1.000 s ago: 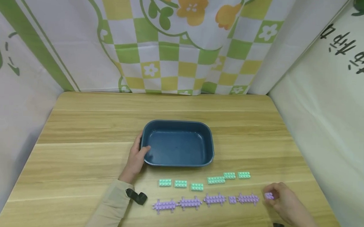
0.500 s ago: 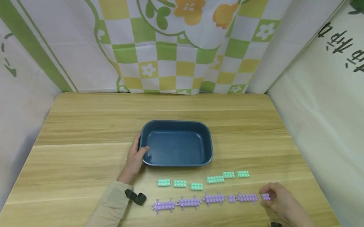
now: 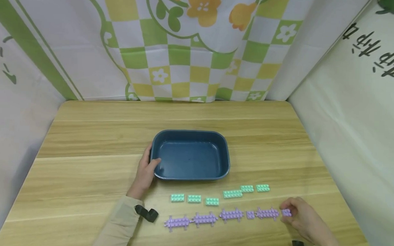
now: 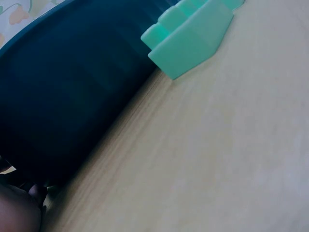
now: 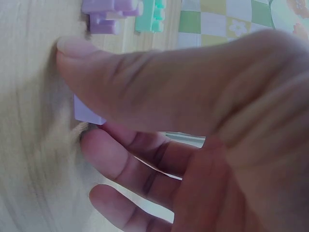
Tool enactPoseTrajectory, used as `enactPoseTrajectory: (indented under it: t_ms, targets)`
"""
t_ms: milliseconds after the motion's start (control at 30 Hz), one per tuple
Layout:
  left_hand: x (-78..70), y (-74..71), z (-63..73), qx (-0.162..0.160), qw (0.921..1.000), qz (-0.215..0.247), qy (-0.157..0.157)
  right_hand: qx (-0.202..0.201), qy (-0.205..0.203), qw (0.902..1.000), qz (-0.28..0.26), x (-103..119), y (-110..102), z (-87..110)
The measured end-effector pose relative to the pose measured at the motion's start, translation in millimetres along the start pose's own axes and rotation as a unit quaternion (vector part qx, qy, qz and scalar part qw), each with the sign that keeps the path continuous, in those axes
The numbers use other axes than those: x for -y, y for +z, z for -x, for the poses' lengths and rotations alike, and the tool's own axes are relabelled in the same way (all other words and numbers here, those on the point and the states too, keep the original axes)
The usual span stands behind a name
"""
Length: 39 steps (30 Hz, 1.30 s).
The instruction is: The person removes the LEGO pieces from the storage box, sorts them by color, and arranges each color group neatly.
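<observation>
My left hand (image 3: 145, 174) grips the left side of a dark blue plastic basin (image 3: 190, 159), thumb over the rim and fingers along the outer wall. At the right, my right hand (image 3: 306, 220) pinches a small purple building brick (image 3: 286, 212) at the table surface. The thumb hides most of that brick (image 5: 87, 112) in the right wrist view. Just left of it, a row of purple bricks runs along the table: a long one with side pegs (image 3: 267, 213), a small square one (image 3: 250, 214), and several more pegged ones (image 3: 177, 222).
Mint green bricks (image 3: 194, 199) form an uneven row between the basin and the purple row. One green brick (image 4: 193, 41) shows close to the basin wall in the left wrist view. A patterned curtain (image 3: 189, 64) hangs behind the wooden table (image 3: 95, 134).
My right hand has moved slightly left with the small purple brick, bringing it nearer the end of the purple row. The left hand keeps its grip on the basin.
</observation>
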State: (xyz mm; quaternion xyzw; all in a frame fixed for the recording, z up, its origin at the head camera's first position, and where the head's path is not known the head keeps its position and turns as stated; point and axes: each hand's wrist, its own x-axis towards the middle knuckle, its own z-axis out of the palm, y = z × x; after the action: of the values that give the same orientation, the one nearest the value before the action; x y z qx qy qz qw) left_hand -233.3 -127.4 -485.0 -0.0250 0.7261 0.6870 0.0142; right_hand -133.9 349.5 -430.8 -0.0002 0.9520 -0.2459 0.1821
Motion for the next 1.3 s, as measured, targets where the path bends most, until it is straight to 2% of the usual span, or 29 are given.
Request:
enactPoseTrajectory:
  t_ms: [300, 567, 967, 1300]
  targets:
    - [-1.7, 0.7, -1.3, 0.005, 1.0000, 0.002, 0.001, 0.001, 0.015, 0.9999, -0.002, 0.3, 2.0, -0.2]
    - [-2.0, 3.0, -5.7, 0.006, 1.0000, 0.005, -0.005, -0.016, -0.004, 0.9997, 0.016, -1.6, 2.3, 1.0]
    - [-2.2, -3.8, -11.8, -0.004, 1.0000, -0.003, -0.007, -0.004, 0.001, 0.9999, -0.011, 1.8, 1.3, -3.0]
    - [-4.3, -9.3, -8.9, -0.004, 0.9999, -0.011, 0.006, -0.042, -0.005, 0.9973, -0.060, -15.0, -3.0, 14.0]
